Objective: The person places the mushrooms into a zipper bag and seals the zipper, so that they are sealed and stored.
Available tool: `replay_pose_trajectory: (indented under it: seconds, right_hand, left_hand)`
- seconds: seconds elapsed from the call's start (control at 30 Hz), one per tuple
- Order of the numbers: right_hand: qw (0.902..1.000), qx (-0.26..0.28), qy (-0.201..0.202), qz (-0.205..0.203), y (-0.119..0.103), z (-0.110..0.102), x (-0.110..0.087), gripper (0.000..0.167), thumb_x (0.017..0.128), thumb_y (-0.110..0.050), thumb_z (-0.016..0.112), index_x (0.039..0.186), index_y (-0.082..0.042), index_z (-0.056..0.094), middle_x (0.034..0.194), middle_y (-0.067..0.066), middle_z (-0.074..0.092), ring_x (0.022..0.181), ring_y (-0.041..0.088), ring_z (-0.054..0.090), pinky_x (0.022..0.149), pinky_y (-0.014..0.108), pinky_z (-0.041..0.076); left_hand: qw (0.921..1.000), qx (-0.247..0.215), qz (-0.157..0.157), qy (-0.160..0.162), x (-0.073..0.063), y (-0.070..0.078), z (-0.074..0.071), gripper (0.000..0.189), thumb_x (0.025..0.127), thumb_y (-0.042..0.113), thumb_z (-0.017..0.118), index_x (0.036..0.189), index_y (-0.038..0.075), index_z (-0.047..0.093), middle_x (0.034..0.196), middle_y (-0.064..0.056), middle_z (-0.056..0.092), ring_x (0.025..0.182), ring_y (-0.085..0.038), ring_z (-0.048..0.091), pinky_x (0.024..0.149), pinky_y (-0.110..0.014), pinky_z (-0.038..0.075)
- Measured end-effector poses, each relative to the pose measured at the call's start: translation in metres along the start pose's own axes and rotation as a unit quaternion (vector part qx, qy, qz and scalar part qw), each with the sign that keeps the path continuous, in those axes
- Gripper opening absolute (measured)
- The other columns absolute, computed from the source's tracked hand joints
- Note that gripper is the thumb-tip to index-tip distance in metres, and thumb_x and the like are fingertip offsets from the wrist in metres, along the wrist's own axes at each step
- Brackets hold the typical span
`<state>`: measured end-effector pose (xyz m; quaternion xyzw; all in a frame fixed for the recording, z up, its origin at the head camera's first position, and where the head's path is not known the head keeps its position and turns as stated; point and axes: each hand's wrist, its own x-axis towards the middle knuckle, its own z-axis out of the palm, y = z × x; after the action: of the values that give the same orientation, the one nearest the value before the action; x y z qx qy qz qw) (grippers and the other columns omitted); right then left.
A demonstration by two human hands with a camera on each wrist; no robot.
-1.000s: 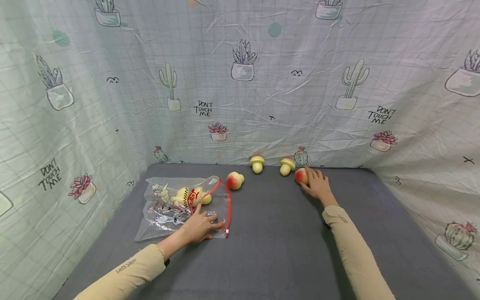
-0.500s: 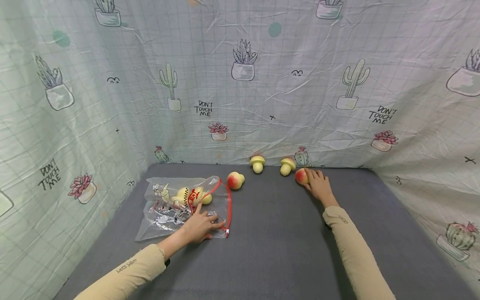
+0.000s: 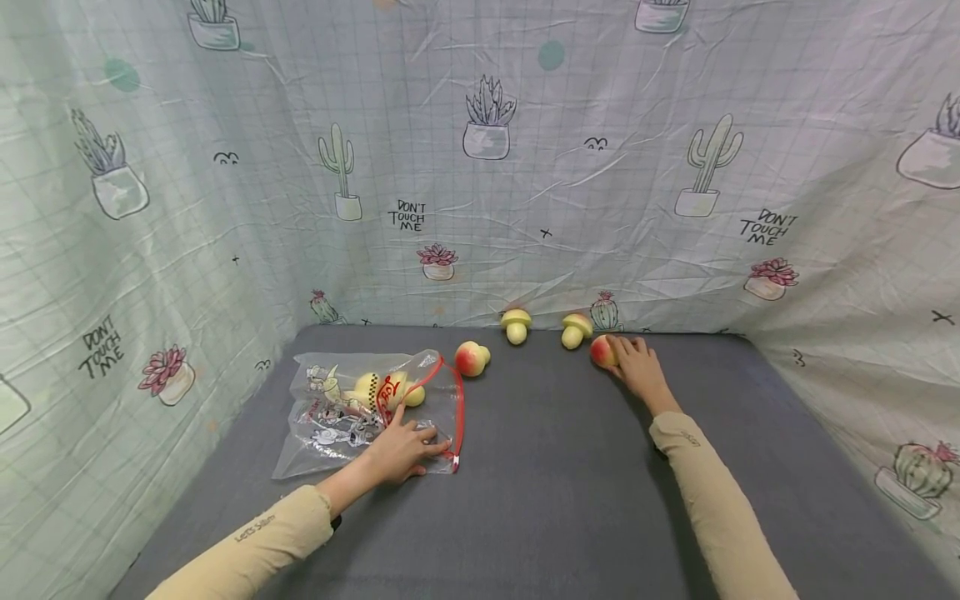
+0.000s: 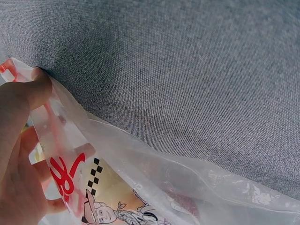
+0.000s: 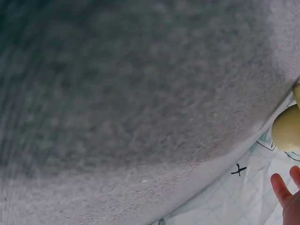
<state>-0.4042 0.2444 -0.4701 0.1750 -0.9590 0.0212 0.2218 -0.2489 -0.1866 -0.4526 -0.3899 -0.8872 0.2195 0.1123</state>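
Step, as judged: left hand (image 3: 401, 450) steadies the bag (image 3: 311, 454); right hand (image 3: 640, 368) engages the rightmost mushroom (image 3: 602, 352). Lifting would call for a secure pinch. Left: fingers spread, touching the bag mouth's near end. Right: thumb and fingers touch the mushroom, far right; grip cannot be confirmed. Farther left: three loose mushrooms (image 3: 576, 332). Bag, left on the table (image 3: 555, 483), contains yellow pieces (image 3: 367, 388).
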Motion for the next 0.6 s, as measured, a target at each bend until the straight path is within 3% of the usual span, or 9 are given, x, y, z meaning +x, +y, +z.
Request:
replay_pose_trajectory:
  seconds: [0.4, 0.6]
  right_hand:
    - [0.9982, 0.015, 0.043, -0.040, 0.0065, -0.0011, -0.0057, 0.058, 0.075, -0.024, 0.069, 0.123, -0.003, 0.045, 0.109, 0.018, 0.055, 0.100, 0.041, 0.045, 0.069, 0.052, 0.043]
    - [0.9976, 0.039, 0.032, -0.048, 0.0054, -0.0069, -0.0090, 0.057, 0.076, -0.023, 0.069, 0.123, -0.004, 0.044, 0.110, 0.018, 0.054, 0.102, 0.047, 0.046, 0.072, 0.056, 0.042]
  left_hand:
    - [1.0000, -0.002, 0.000, -0.002, -0.0001, -0.0004, 0.0003, 0.054, 0.073, 0.046, 0.064, 0.124, 0.035, 0.051, 0.111, 0.004, 0.057, 0.088, -0.020, 0.058, 0.092, -0.058, 0.033]
    - [1.0000, -0.004, 0.001, 0.007, -0.0011, 0.0002, -0.0004, 0.054, 0.072, 0.045, 0.065, 0.123, 0.035, 0.052, 0.110, 0.004, 0.058, 0.086, -0.020, 0.058, 0.092, -0.058, 0.033]
